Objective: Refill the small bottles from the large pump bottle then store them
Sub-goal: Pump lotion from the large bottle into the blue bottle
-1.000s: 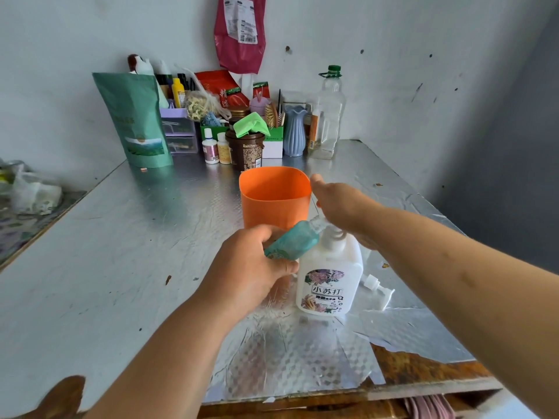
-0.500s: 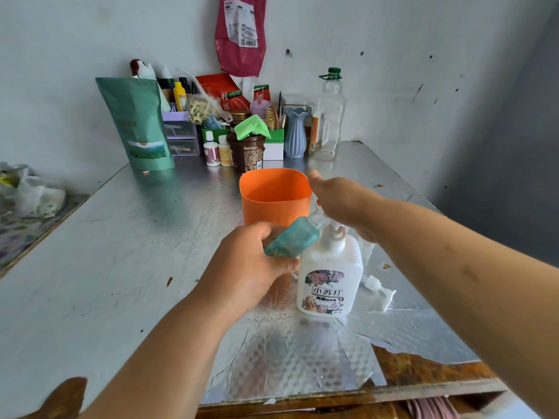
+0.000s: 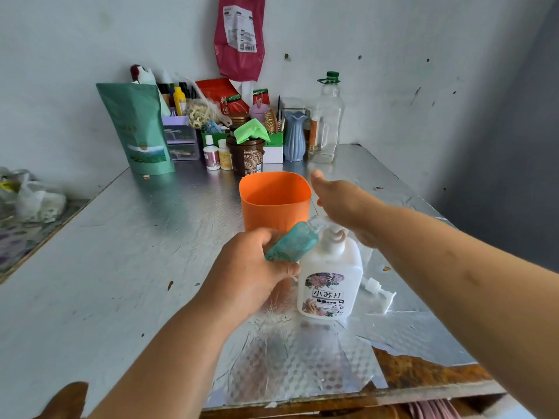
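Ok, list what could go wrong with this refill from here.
1. The left hand holds the teal small bottle tilted at the nozzle of the large pump bottle; a slight misalignment could send soap onto the table.
2. Nothing grips the large pump bottle's body; an off-centre push from the right hand above its pump might tip it.
3. The loose white pump lies close to the right forearm and could be swept aside.
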Demonstrator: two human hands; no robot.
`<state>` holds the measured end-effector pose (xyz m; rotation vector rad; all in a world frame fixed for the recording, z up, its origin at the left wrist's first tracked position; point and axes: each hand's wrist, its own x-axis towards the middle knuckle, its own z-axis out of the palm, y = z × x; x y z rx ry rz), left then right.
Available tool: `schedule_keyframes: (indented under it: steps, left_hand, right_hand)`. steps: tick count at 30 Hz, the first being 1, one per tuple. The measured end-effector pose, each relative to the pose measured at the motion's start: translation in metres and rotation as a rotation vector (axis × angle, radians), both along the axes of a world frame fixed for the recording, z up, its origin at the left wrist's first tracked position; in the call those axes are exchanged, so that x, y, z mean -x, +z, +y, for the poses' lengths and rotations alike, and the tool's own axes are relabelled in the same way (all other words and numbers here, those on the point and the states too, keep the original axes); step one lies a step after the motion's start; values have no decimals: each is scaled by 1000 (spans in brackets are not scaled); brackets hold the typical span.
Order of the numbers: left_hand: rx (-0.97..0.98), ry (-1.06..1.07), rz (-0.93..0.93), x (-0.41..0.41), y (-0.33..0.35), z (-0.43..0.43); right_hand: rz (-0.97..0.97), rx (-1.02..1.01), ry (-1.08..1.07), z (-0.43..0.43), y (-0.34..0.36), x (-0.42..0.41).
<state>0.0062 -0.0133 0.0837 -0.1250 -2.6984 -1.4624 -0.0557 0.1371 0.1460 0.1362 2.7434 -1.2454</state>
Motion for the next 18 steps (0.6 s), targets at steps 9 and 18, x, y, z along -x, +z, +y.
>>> schedule_keyframes:
  steps: [9,18]
  left_hand:
    - [-3,4,7,1,1,-1]
    - [-10,3,-29,3,-3,-1]
  right_hand:
    - [-10,-45,22,0,2,1]
    - [-1,-121,21,-2,-2,-6]
